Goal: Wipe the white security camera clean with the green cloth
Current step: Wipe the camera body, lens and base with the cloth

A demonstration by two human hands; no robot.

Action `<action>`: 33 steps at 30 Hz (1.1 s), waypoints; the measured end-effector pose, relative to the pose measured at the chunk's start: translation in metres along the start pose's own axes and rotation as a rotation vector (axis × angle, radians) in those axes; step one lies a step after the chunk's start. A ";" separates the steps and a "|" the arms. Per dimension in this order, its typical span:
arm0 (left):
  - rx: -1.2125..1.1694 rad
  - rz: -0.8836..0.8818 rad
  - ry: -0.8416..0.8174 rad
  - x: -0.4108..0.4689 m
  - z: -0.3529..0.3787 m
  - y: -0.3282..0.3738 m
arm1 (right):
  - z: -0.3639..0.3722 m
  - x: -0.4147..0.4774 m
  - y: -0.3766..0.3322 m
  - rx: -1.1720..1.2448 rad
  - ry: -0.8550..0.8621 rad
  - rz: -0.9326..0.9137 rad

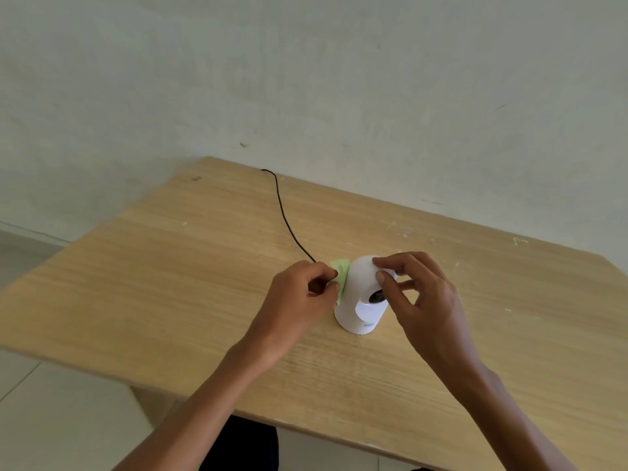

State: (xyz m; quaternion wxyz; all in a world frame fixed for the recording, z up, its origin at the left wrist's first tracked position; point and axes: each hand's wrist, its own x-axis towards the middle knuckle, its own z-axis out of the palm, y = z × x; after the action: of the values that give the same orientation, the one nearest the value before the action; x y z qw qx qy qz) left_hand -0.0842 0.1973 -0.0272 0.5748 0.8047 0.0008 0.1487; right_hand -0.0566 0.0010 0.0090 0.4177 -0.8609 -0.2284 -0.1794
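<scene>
The white security camera [358,302] stands upright on the wooden table [190,266], its dark lens facing me. My left hand [295,300] pinches the green cloth [341,271] and presses it against the camera's left side; most of the cloth is hidden behind my fingers. My right hand [418,294] grips the camera's rounded head from the right, thumb on its front and fingers over its top.
A thin black cable [283,212] runs from behind the camera across the table to its far edge by the pale wall. The table's near edge lies close to my body, with tiled floor to the left.
</scene>
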 end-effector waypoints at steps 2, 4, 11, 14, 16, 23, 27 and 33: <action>0.000 0.099 0.044 0.002 0.002 0.010 | -0.001 0.000 -0.001 0.003 -0.001 0.003; 0.064 0.196 0.049 0.007 0.003 0.021 | -0.002 -0.001 -0.001 0.002 -0.006 0.002; 0.116 0.194 0.075 0.009 0.005 0.020 | -0.001 -0.001 0.000 -0.002 0.002 0.005; 0.034 0.065 0.102 -0.004 0.009 0.008 | -0.002 -0.001 0.000 0.003 0.004 0.010; 0.000 -0.016 0.089 -0.017 0.013 0.000 | -0.002 -0.001 -0.001 0.009 0.002 0.007; -0.002 -0.136 -0.034 -0.047 0.017 -0.011 | -0.002 -0.003 -0.002 0.008 0.000 -0.011; -0.169 -0.184 -0.024 -0.053 0.006 -0.002 | -0.007 -0.001 -0.001 0.021 -0.037 0.006; -0.546 -0.211 -0.142 -0.057 0.000 0.016 | -0.019 -0.019 -0.009 0.037 0.046 0.002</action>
State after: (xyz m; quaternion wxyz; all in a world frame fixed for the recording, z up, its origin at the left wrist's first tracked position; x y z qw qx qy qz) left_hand -0.1419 0.1823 -0.0259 0.7809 0.6241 0.0042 0.0261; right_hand -0.0802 -0.0140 0.0166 0.4388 -0.8490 -0.2209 -0.1946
